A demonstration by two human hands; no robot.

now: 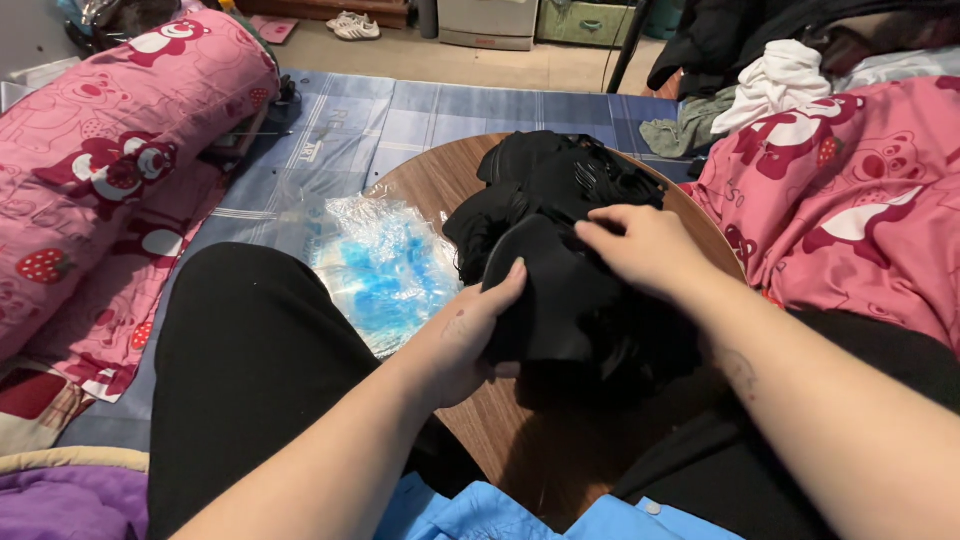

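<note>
Both hands work on a heap of black garments [560,250] piled on a round wooden tabletop [430,185] that sits low between the person's legs. The left hand [470,335] grasps the near left edge of the topmost black piece, thumb on top and fingers tucked underneath the fabric. The right hand [645,245] lies palm down on the upper part of the same piece, fingers curled and pressing into the cloth, pinching a fold of it. The rest of the black heap bunches up behind the hands, toward the far edge of the tabletop. Just left of the heap, partly on the tabletop and partly over its rim, lies a crumpled clear plastic bag with blue inside [385,270]. The tabletop stands on a blue checked mat [400,110]. Pink bedding with a bear print [100,160] lies on the left, more of it on the right, where a white garment [775,80] rests on top.
</note>
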